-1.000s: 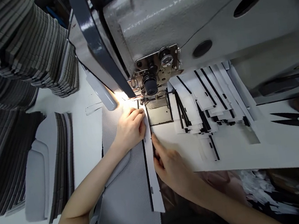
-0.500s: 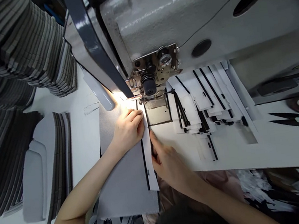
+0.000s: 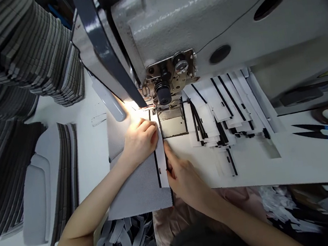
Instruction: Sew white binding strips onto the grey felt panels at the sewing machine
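Note:
A grey fabric panel (image 3: 139, 190) lies under the lit needle area of a sewing machine (image 3: 163, 93). Along its right edge runs a white strip (image 3: 161, 159) with a black line and a small slot. My left hand (image 3: 142, 137) presses on the panel and strip just below the presser foot, its fingers curled together. Lower down, my right hand (image 3: 180, 171) is at the right edge of the strip, index finger stretched along it and thumb touching the edge; its other fingers are folded under.
Tall stacks of grey pieces (image 3: 23, 48) stand at the left, with curved panels (image 3: 52, 176) nearer. White strips with black lines (image 3: 224, 107) lie right of the needle. Blue-handled snips (image 3: 326, 131) rest at the far right. Grey scraps (image 3: 127, 239) hang below the table edge.
The grey panel and white strip have moved up, away from me, through the machine. Both hands are in nearly the same places. More scraps show below the panel.

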